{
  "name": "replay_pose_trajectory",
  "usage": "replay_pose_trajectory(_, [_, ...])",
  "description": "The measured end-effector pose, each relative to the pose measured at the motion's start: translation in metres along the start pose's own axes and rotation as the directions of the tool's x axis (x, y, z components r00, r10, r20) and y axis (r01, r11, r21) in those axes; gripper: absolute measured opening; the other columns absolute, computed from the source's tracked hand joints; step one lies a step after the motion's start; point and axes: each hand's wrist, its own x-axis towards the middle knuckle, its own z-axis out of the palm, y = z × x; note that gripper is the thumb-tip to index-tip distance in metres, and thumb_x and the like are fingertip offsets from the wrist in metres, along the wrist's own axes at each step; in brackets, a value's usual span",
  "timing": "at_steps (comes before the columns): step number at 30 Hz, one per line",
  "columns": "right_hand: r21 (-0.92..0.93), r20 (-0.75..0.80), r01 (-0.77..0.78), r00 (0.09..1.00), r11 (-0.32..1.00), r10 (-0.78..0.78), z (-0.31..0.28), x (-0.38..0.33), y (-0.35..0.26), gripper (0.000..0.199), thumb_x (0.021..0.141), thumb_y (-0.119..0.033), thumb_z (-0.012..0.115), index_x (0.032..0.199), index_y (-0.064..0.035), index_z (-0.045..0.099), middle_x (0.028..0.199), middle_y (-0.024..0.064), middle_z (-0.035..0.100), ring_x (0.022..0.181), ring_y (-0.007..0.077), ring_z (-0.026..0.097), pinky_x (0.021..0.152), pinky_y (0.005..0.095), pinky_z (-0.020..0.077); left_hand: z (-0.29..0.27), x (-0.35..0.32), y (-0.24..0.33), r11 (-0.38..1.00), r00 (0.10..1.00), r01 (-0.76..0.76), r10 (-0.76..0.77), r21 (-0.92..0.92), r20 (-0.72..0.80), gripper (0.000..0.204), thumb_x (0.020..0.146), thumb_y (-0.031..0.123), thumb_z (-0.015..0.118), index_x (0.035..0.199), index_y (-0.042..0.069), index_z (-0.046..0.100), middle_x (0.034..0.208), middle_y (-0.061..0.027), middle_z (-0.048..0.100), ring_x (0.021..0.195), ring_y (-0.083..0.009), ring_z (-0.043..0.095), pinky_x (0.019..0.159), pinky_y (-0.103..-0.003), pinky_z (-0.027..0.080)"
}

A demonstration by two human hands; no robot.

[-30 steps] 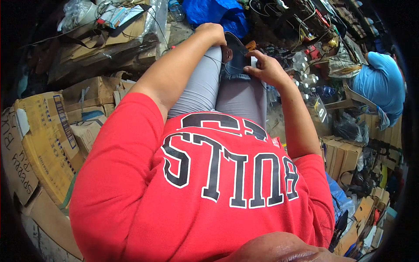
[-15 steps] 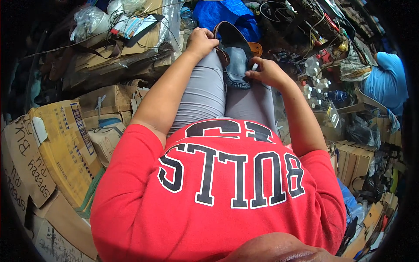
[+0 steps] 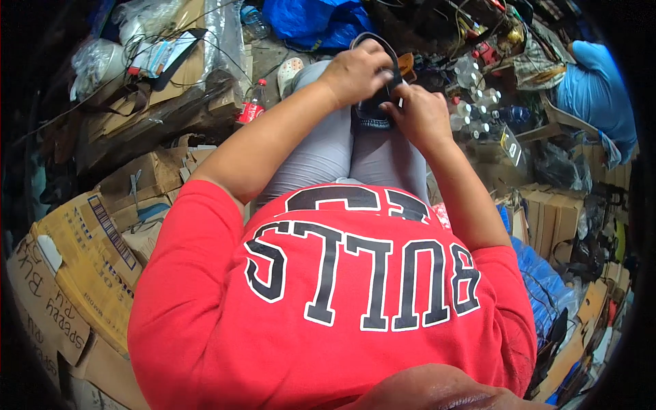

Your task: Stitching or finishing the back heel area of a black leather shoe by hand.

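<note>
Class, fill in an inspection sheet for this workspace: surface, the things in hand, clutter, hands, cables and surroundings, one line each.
Surface: no table; work rests on the lap, grey trousers.
Things in hand: dark strap looping above the hands; small denim piece on the knees.
Clutter: cardboard boxes at left, red-labelled bottle, clear bottles, blue bag.
Hands: left hand grips the strap; right hand touches it beside the denim piece.
Cables: thin wires over the upper-left boxes.
Surroundings: blue cloth at right, more boxes beneath.
</note>
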Motion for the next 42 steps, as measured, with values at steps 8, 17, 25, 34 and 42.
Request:
replay_pose_trajectory(8, [0.060,-0.188,0.146,0.973,0.987,-0.132,0.000,-0.020,0.023,0.031,0.079,-0.032,0.067,0.098,-0.0092,0.057,0.086,0.0083,0.062,0.079,0.0242,0.060,0.072,0.0367,0.0392,0.011,0.004,0.001,0.944,0.929,0.128,-0.007,-0.303,0.370,0.025,0.076,0.021,0.069,0.096,0.007,0.062,0.099,-0.0081,0.056,0.098,-0.0229,0.055,0.085,-0.034,0.044])
replay_pose_trajectory(17, [0.433,0.188,0.107,0.960,0.895,-0.206,0.000,-0.020,0.046,0.030,0.085,-0.027,0.061,0.076,0.0015,0.056,0.060,0.0175,0.047,0.052,0.0227,0.043,0.052,0.0356,0.0382,0.017,0.008,-0.008,0.926,0.836,0.203,0.006,-0.318,0.549,0.020,0.077,0.024,0.071,0.081,0.006,0.062,0.091,-0.0056,0.047,0.085,-0.0174,0.049,0.076,-0.029,0.041])
replay_pose_trajectory(25, [0.736,0.023,0.027,0.998,0.677,-0.065,-0.023,-0.057,0.063,0.014,0.085,-0.013,0.064,0.082,0.0004,0.061,0.071,0.0009,0.054,0.065,0.0094,0.047,0.059,0.0253,0.0392,0.002,0.014,-0.017,0.899,0.774,0.272,0.007,-0.343,0.633,0.019,0.078,0.023,0.070,0.088,0.007,0.067,0.096,-0.0040,0.051,0.095,-0.0182,0.051,0.086,-0.029,0.039])
replay_pose_trajectory(34, [0.513,-0.018,0.121,0.991,0.850,-0.131,-0.004,-0.027,0.046,0.017,0.082,-0.009,0.063,0.098,-0.0111,0.070,0.073,0.0061,0.053,0.065,0.0169,0.054,0.060,0.0284,0.0434,0.003,0.020,-0.020,0.884,0.731,0.305,0.020,-0.353,0.682,0.018,0.075,0.015,0.069,0.091,0.007,0.070,0.093,-0.0036,0.057,0.098,-0.0185,0.052,0.090,-0.029,0.039])
replay_pose_trajectory(42, [0.429,0.006,0.125,0.990,0.894,-0.141,-0.011,-0.019,0.038,0.017,0.079,-0.007,0.061,0.094,-0.0096,0.070,0.076,0.0097,0.057,0.069,0.0223,0.059,0.063,0.0307,0.0457,0.004,0.023,-0.021,0.855,0.665,0.396,-0.016,-0.334,0.747,0.019,0.073,0.013,0.069,0.091,0.007,0.070,0.092,-0.0040,0.060,0.097,-0.0186,0.052,0.089,-0.030,0.039])
